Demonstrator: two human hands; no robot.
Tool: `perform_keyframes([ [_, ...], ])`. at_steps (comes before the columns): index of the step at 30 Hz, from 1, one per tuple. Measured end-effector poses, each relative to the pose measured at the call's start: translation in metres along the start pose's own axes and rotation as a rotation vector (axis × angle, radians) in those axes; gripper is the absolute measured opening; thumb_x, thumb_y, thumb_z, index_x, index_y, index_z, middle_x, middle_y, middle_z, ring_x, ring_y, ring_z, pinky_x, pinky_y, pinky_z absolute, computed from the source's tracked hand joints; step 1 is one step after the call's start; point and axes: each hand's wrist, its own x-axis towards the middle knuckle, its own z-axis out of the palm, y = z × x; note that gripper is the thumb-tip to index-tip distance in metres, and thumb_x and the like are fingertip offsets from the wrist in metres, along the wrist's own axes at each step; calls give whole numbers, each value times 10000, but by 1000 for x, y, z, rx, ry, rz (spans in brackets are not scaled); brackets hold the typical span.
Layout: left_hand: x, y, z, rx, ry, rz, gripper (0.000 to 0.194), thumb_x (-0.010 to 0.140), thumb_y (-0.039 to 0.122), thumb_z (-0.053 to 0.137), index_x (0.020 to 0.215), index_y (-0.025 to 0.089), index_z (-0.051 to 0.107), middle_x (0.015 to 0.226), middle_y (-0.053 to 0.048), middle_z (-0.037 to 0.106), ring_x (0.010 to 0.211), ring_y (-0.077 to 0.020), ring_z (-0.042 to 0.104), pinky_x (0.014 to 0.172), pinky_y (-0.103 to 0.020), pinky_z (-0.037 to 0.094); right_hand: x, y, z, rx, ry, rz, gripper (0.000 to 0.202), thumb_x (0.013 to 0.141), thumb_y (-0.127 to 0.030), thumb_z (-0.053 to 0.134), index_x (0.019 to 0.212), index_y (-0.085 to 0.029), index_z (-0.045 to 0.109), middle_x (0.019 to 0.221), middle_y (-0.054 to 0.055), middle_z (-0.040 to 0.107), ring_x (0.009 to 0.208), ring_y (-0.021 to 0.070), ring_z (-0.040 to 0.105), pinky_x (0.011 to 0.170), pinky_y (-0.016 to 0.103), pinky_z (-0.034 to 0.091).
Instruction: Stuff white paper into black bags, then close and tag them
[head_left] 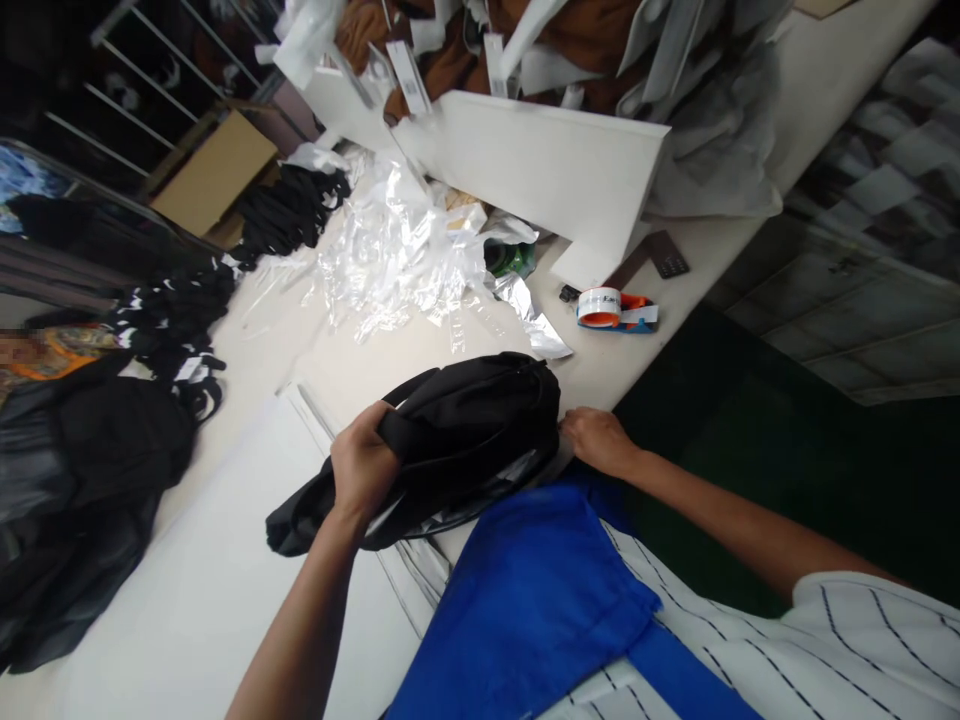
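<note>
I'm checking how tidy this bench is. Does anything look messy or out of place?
Yes: crumpled clear plastic sprawls in a loose heap across the table, beyond the black bag in the left hand. It looks untidy because the pieces overlap at random instead of being stacked.

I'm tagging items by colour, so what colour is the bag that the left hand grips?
The bag is black; it shows best in the head view.
</note>
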Motion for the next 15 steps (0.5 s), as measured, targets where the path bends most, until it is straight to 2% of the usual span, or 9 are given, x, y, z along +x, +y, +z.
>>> perform_keyframes([
  [3, 11, -3, 1, 34, 116, 3, 135, 643, 141, 549, 742, 212, 608, 581, 58, 526, 600, -128, 522, 592, -232, 350, -6, -6, -3, 158, 5, -56, 226, 958, -198, 526, 819, -178, 702, 868, 35, 687, 870, 185, 629, 752, 245, 399],
  [6, 8, -3, 6, 62, 166, 28, 116, 659, 149, 563, 749, 216, 592, 610, 52, 528, 596, -129, 506, 584, -236, 332, -17, -22, 4, 162, 88, -36, 229, 950, -178, 530, 789, -173, 692, 846, 41, 680, 866, 189, 626, 760, 249, 400],
  [9, -7, -3, 12, 85, 176, 74, 141, 691, 139, 552, 795, 221, 598, 666, 45, 555, 618, -132, 517, 594, -236, 332, -24, -31, 16, 219, 122, 99, 242, 948, -186, 530, 770, -175, 693, 825, 42, 688, 829, 189, 635, 726, 252, 401],
  [11, -21, -4, 20, 89, 197, 96, 152, 713, 126, 543, 817, 222, 597, 708, 37, 573, 649, -135, 536, 605, -236, 336, -22, -27, 24, 307, 130, 201, 253, 960, -211, 517, 793, -185, 705, 838, 36, 705, 822, 185, 647, 709, 248, 403],
  [15, -46, -6, 50, 158, 271, 145, 88, 782, 150, 548, 834, 213, 580, 801, -1, 605, 733, -160, 554, 612, -254, 321, -1, -10, 36, 342, 140, 299, 264, 971, -206, 468, 936, -201, 729, 995, 52, 726, 969, 204, 652, 762, 246, 417],
])
